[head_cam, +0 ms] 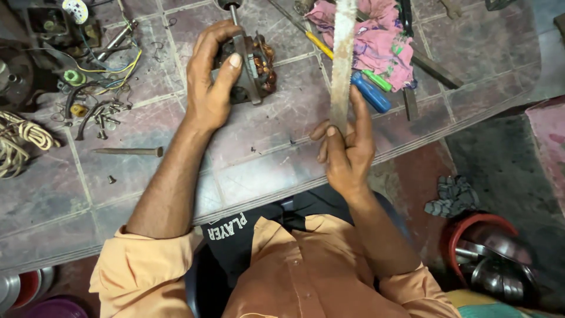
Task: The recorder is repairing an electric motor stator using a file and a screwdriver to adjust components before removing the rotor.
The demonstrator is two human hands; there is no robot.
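Head view, looking down at the tabletop [147,194], which has a worn pink-grey tiled pattern.

Saw blade [342,59]: long, flat, narrow strip of metal, rusty and dull, with small teeth along its left edge. Long axis runs nearly straight away from the person, leaning slightly right toward the far end; the far end passes out of the top of the frame. The near end sits in the right hand [347,147], just above the near edge of the tabletop. The blade crosses over a pink rag [382,41] and lies just beside a blue-handled screwdriver [371,93].

Right hand: closed on the lower end of the blade, thumb and fingers pinching it, index finger stretched up along the right side.

Motor stator [253,68]: dark metal core with copper windings showing on the right, a short shaft pointing away at the top. It rests on the tabletop left of the blade, well apart from it.

Left hand [212,82]: wrapped over the stator from the left, thumb pressed on its near face, gripping it.

Left part of tabletop: loose screws, wires, a long nail [126,151], a coil of rope [23,138].
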